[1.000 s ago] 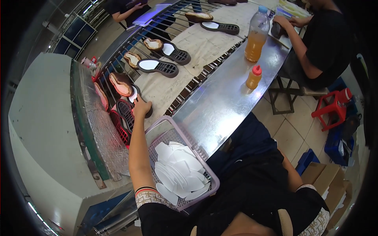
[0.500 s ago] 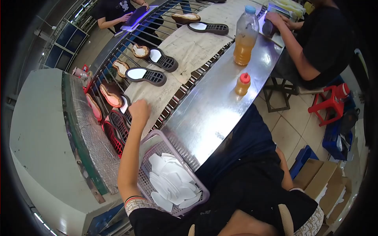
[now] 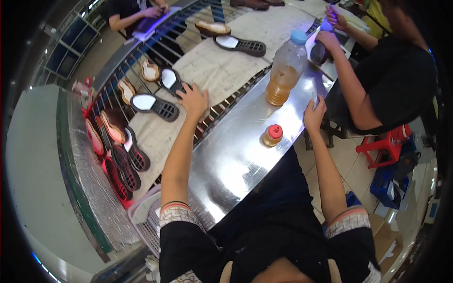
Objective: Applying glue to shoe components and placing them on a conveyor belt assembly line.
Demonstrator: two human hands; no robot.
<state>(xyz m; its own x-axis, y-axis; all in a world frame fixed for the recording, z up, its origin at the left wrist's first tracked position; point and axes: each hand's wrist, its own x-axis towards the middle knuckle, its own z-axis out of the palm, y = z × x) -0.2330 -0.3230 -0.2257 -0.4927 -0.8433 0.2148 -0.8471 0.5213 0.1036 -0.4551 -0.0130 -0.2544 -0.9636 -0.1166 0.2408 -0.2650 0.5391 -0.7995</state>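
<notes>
My left hand is over the cream cloth of the conveyor, fingers spread. Its fingertips reach the lower end of a black shoe sole with a white pad in it; whether they press on it I cannot tell. Just left lies another black sole with a white pad. Brown shoe uppers with pale insides, one of them an upper, lie beside the soles. My right hand is at the metal table's right edge, fingers loosely apart, with nothing visible in it.
On the metal table stand a large blue-capped bottle and a small red-capped bottle, both holding amber liquid. A lilac basket is beside my left arm. A co-worker sits at right, near a red stool; another person stands far left.
My left hand has moved away and to the right along the cloth, its fingers now spread. My right hand has come up to the table edge. The view has shifted, and the soles appear further left.
</notes>
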